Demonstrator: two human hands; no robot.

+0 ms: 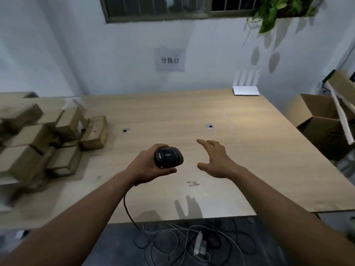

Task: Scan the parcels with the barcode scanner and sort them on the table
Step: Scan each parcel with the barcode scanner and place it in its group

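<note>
Both hands hover over the middle of the pale wood-grain surface [240, 116]. The left hand [148, 166] curls its fingers and thumb round the handle of a black handheld barcode scanner [168, 157], whose rounded head faces up toward the camera. A thin black cable [127, 208] runs from under that hand, drops over the near edge of the surface and joins a tangle of black and white wires [182, 244] on the dark floor. The right hand [215, 162] is beside the scanner, apart from it, with fingers spread and relaxed, palm down, holding nothing.

A heap of brown cardboard parcels [44, 139] lies on the left part of the surface, well apart from the hands; motion blur hides their labels. At the far right corner of the surface stands a white router with upright antennas [245, 87]. Off the right edge sits an open brown cardboard box [322, 120] with a white strip hanging over it. On the white wall behind hangs a paper sign with three printed characters [170, 60], and green leaves of a trailing plant [278, 10] hang at the upper right.
</note>
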